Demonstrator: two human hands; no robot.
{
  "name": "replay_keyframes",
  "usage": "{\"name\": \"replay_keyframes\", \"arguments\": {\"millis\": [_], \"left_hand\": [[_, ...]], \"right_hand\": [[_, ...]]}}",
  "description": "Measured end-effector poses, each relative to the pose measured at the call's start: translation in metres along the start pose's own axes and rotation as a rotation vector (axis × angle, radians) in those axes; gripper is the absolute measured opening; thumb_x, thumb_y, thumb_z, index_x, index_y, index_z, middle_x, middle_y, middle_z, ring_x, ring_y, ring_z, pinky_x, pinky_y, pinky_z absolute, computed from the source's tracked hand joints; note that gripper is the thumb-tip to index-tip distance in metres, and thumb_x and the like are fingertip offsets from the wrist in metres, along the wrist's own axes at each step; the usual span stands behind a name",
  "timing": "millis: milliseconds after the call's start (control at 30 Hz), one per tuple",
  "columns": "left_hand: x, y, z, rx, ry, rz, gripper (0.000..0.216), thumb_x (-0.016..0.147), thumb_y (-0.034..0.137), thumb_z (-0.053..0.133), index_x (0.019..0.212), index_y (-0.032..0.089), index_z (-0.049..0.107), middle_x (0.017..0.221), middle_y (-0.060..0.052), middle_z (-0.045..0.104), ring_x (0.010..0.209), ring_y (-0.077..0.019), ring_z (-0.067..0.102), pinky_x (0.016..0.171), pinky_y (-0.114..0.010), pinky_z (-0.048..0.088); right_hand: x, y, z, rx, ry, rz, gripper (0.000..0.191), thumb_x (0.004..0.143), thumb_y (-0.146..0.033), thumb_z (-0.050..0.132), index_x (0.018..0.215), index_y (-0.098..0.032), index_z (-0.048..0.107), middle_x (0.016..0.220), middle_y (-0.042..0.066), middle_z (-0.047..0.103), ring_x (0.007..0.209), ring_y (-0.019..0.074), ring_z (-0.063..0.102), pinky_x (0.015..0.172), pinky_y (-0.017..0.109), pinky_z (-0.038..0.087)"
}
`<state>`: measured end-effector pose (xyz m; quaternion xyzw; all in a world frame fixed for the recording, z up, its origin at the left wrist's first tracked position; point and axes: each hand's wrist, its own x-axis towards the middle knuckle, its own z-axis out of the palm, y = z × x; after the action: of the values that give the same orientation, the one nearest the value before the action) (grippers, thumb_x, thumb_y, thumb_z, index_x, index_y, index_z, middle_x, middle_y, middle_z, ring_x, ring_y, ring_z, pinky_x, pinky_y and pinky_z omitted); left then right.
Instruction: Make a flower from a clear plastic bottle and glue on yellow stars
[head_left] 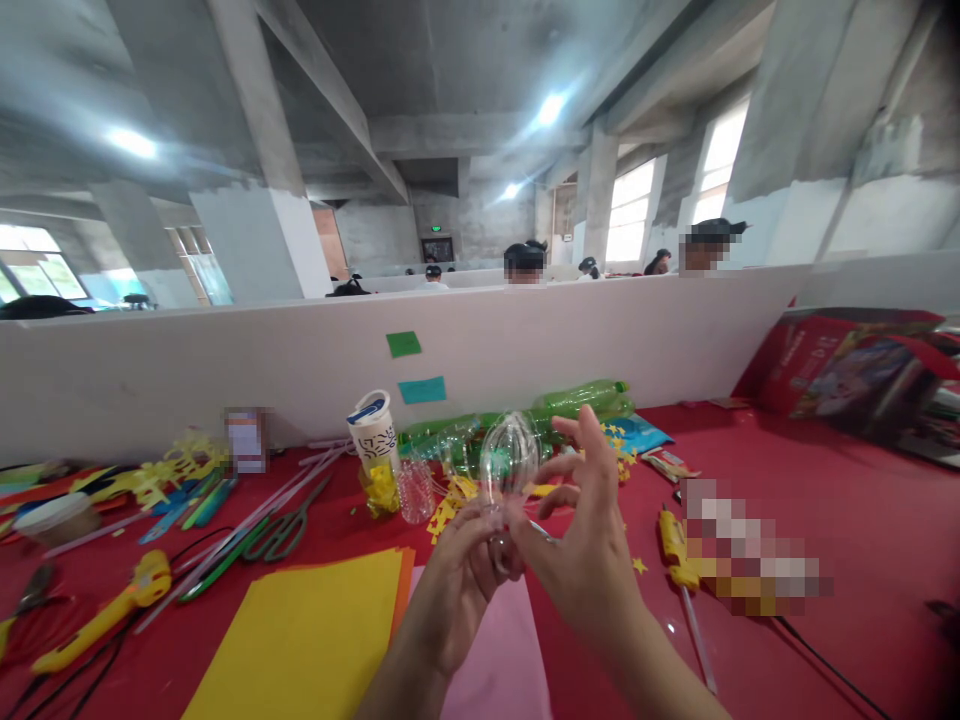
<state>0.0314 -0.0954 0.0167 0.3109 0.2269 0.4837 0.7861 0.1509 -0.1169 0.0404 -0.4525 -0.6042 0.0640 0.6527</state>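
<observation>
My left hand [459,580] is closed around the base of a clear plastic bottle piece [508,455], cut into curved strips, and holds it upright above the red table. My right hand [589,535] sits just to its right with fingers spread, the fingertips touching or close beside the strips. Below both hands lie a pink sheet [499,660] and a yellow sheet [311,640].
Green bottles [577,400] and a paper cup [375,435] stand by the white partition [187,370]. Scissors [285,530], a yellow glue gun [112,610] at left, another glue gun [675,550] at right, straws and paper cut-outs litter the red table [862,520]. People sit beyond the partition.
</observation>
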Motion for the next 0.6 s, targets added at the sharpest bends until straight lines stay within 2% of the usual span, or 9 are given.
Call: {"name": "replay_keyframes", "arguments": {"millis": [33,67,133,200,267,400,600], "left_hand": [[0.0,0.0,0.0,0.0,-0.007,-0.001,0.003,0.08,0.017,0.059,0.079,0.016,0.061,0.07,0.0,0.057,0.06,-0.0096,0.05,0.06,-0.024,0.041],[-0.0001,0.0,-0.0001,0.0,-0.017,-0.004,0.004,0.081,0.017,0.058,0.08,0.016,0.061,0.071,-0.001,0.058,0.061,-0.0099,0.051,0.06,-0.024,0.041],[-0.0002,0.0003,-0.0004,-0.005,-0.038,-0.004,0.006,0.083,0.017,0.056,0.082,0.016,0.061,0.075,-0.001,0.059,0.063,-0.0103,0.052,0.061,-0.024,0.041],[-0.0005,0.0011,-0.001,-0.023,-0.043,0.009,0.007,0.084,0.018,0.055,0.085,0.016,0.062,0.075,-0.001,0.058,0.063,-0.0097,0.052,0.06,-0.024,0.041],[-0.0006,0.0023,-0.0019,-0.046,-0.037,0.025,0.008,0.084,0.018,0.056,0.087,0.015,0.062,0.075,-0.001,0.058,0.064,-0.0095,0.052,0.06,-0.023,0.041],[-0.0001,0.0047,-0.0037,-0.069,-0.032,0.066,0.008,0.083,0.018,0.058,0.089,0.016,0.063,0.074,0.0,0.058,0.065,-0.0093,0.053,0.062,-0.023,0.042],[0.0018,0.0052,-0.0056,-0.066,0.002,0.12,0.006,0.082,0.019,0.061,0.088,0.018,0.062,0.082,0.0,0.063,0.071,-0.0084,0.057,0.071,-0.022,0.044]], "right_hand": [[-0.0003,-0.0002,-0.0008,-0.047,0.02,-0.048,0.082,0.077,-0.014,0.059,0.144,-0.031,0.014,0.135,0.011,0.033,0.085,0.0166,0.053,0.061,0.029,0.052],[-0.0002,-0.0004,-0.0019,-0.094,0.012,-0.093,0.072,0.079,-0.014,0.058,0.141,-0.029,0.025,0.132,0.011,0.035,0.087,0.0175,0.053,0.064,0.03,0.052],[0.0006,-0.0008,-0.0043,-0.164,-0.088,-0.172,0.039,0.082,-0.013,0.054,0.12,-0.024,0.052,0.115,0.009,0.046,0.087,0.0179,0.053,0.07,0.032,0.051],[0.0019,-0.0014,-0.0055,-0.184,-0.209,-0.22,0.02,0.084,-0.01,0.05,0.097,-0.021,0.061,0.097,0.006,0.051,0.085,0.0177,0.054,0.073,0.033,0.049],[0.0031,-0.0021,-0.0053,-0.186,-0.276,-0.233,0.018,0.083,-0.009,0.049,0.092,-0.019,0.061,0.091,0.006,0.053,0.085,0.0182,0.054,0.074,0.033,0.048],[0.0041,-0.0022,-0.003,-0.214,-0.29,-0.269,0.015,0.085,-0.011,0.051,0.091,-0.017,0.063,0.092,0.008,0.056,0.087,0.0198,0.055,0.074,0.034,0.049],[0.0016,-0.0009,-0.0013,-0.201,-0.299,-0.413,0.023,0.086,-0.007,0.051,0.102,-0.02,0.062,0.1,0.008,0.065,0.089,0.0209,0.057,0.078,0.037,0.051]]}}
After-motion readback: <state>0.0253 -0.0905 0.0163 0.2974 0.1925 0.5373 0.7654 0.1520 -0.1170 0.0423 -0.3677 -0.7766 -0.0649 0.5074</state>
